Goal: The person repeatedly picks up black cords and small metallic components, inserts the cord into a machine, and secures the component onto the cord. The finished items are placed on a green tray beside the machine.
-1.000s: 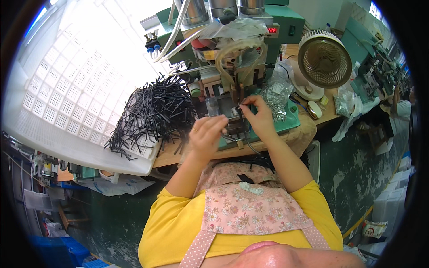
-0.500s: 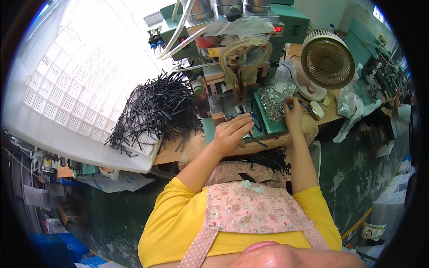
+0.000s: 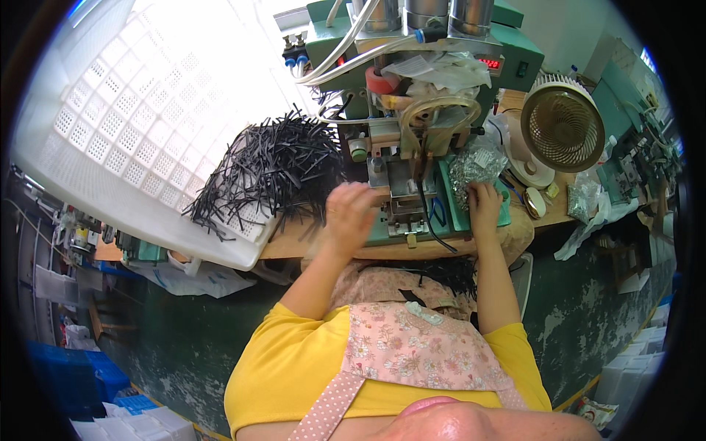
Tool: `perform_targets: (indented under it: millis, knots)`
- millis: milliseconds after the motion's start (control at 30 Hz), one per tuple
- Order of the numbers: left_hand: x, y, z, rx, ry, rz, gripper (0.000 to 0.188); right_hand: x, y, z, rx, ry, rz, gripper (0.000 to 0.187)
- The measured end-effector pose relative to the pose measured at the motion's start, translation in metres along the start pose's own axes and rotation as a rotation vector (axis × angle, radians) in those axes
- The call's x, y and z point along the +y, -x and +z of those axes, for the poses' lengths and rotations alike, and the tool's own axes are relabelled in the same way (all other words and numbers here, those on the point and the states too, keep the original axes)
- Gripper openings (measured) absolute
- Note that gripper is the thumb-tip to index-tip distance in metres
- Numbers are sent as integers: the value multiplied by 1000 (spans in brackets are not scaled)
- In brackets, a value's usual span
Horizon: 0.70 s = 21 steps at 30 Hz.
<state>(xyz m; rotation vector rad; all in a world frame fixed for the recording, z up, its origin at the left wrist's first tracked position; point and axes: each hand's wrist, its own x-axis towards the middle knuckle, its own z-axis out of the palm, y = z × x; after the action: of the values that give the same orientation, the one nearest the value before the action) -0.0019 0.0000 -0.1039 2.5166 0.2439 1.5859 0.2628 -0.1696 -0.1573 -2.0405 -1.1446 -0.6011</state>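
Observation:
My left hand, smeared by motion, is between the heap of black strips and the green press machine. Whether it holds anything does not show. My right hand reaches into the green tray, its fingertips drawn together at the small silvery metal pieces. What they pinch is too small to make out. A black strip hangs from the press head and curves down over the front edge of the machine base. Blue-handled pliers or tweezers lie beside it.
The black strips lie on a large white perforated basket at the left. A round fan stands at the right, near a clear bag of metal pieces. More black strips lie near my lap. White hoses cross above the press.
My left hand has left the front of the press and moved left toward the black strips. My right hand stays at the metal pieces, its fingers lower among them. The view has shifted slightly.

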Motion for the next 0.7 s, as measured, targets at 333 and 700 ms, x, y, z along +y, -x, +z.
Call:
perform_targets:
  millis: [333,700]
  knots:
    - [-106,54,-31,-502,-675,-339,24,1,3,7,63,-202,119,14]
    - [-112,5,-54,-165,-496,-455,21,1,-1,-1,-4,-108,-8,13]
